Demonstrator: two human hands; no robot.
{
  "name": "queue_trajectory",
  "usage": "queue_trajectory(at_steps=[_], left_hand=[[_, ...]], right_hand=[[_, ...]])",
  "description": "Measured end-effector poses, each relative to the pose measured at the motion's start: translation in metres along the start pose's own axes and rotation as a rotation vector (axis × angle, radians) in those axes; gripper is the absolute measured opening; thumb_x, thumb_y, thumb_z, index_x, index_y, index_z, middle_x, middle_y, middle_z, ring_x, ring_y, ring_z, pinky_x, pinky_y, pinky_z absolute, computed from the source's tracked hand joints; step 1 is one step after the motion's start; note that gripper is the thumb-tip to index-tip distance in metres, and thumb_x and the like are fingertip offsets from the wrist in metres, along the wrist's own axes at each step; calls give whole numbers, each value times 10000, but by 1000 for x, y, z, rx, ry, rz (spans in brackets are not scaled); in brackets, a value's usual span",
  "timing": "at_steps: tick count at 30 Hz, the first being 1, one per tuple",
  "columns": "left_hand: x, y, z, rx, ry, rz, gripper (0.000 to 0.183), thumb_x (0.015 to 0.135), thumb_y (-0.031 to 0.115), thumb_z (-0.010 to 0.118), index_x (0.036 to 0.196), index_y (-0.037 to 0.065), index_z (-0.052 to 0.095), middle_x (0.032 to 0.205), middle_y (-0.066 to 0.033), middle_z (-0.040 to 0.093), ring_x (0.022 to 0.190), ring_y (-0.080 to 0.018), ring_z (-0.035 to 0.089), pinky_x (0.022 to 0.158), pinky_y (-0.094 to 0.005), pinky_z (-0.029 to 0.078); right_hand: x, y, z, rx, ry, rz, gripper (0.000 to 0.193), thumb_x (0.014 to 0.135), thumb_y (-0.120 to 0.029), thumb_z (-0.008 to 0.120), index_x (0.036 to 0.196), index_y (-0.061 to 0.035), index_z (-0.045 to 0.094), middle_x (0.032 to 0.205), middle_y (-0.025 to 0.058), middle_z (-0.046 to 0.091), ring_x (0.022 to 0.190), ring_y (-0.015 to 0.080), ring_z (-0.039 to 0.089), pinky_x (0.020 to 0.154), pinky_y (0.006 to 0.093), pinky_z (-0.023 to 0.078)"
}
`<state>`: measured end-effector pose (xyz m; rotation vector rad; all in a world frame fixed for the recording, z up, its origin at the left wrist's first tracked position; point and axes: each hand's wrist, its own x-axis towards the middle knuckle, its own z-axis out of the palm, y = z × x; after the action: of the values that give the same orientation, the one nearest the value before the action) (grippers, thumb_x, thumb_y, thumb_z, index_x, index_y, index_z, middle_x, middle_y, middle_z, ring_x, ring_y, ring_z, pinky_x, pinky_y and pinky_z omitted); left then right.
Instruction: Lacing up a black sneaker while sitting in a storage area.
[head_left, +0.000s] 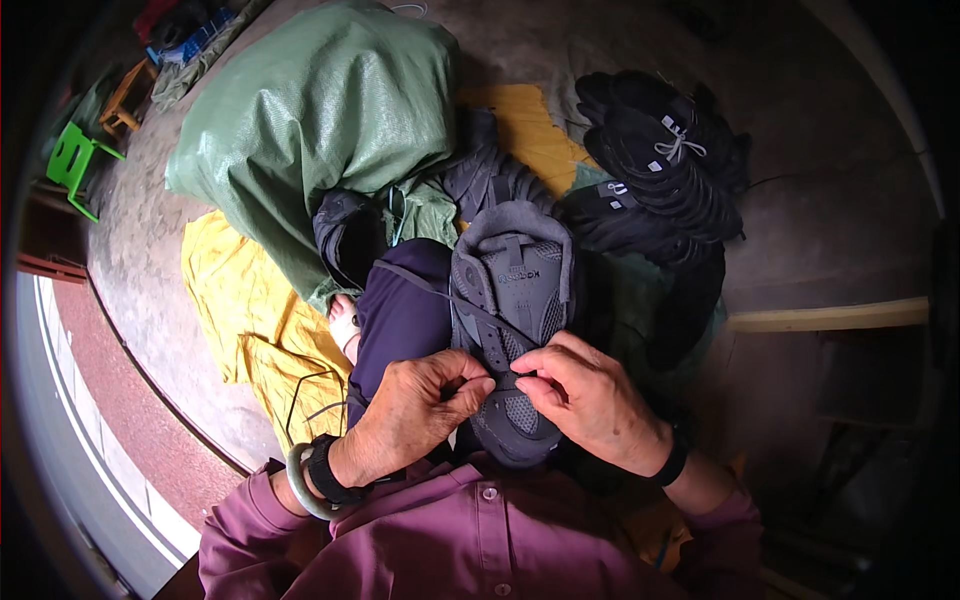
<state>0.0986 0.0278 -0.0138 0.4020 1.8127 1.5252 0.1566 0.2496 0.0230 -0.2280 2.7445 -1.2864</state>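
A dark grey sneaker (520,275) rests on my lap, its heel pointing away from me and its toe toward my body. A dark shoelace (420,283) trails over my left knee and slants across the shoe's opening to its lower eyelets. My left hand (425,400) pinches the lace at the left side of the lower eyelets. Opposite it, my right hand (590,400) has thumb and forefinger pressed together on the lace. The fingertips of both hands nearly meet, and they hide the lace between them. A thin black loop hangs beside my left wrist.
A big green woven sack (320,100) stands ahead on the left, with a dark shoe (350,235) at its mouth. Yellow cloth (265,330) lies beside my left leg. Stacked black shoes (660,160) are at the far right. A green chair (75,160) stands far left.
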Motion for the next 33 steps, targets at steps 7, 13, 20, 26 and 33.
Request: queue_trajectory(at_steps=[7, 13, 20, 26, 33], left_hand=[[-1, 0, 7, 45, 33, -22, 168, 1004, 155, 713, 964, -8, 701, 767, 32, 625, 726, -26, 526, 634, -244, 468], [-2, 2, 13, 158, 81, 41, 196, 1002, 153, 710, 893, -3, 663, 754, 21, 630, 678, -34, 532, 599, -247, 455], [-4, -6, 30, -477, 73, -210, 167, 1027, 189, 668, 931, 53, 672, 697, 34, 591, 578, -27, 490, 515, -206, 375], [-2, 3, 24, -440, 46, -317, 237, 1046, 267, 641, 962, 50, 689, 712, 26, 613, 600, -32, 518, 543, -191, 389], [6, 23, -4, 773, 159, 479, 231, 853, 154, 796, 1057, 68, 731, 1015, -98, 666, 894, -325, 616, 795, -417, 526]], right_hand=[[-1, 4, 3, 54, 26, 14, 154, 888, -20, 741, 1023, -19, 668, 840, 87, 571, 663, 241, 604, 604, 362, 500], [-3, 8, 13, 115, 115, 40, 135, 860, 16, 741, 980, -26, 696, 787, 63, 569, 642, 192, 591, 586, 330, 490], [-4, 9, 29, 201, 224, 49, 178, 820, 71, 729, 961, -34, 704, 760, 42, 561, 638, 160, 572, 576, 310, 477], [-9, 11, 36, 220, 266, 45, 204, 807, 66, 721, 973, -52, 704, 797, 42, 572, 659, 178, 587, 602, 318, 492], [-6, 9, 19, 81, 142, 7, 145, 873, -33, 715, 1003, -51, 653, 844, 83, 580, 723, 279, 625, 632, 393, 511]])
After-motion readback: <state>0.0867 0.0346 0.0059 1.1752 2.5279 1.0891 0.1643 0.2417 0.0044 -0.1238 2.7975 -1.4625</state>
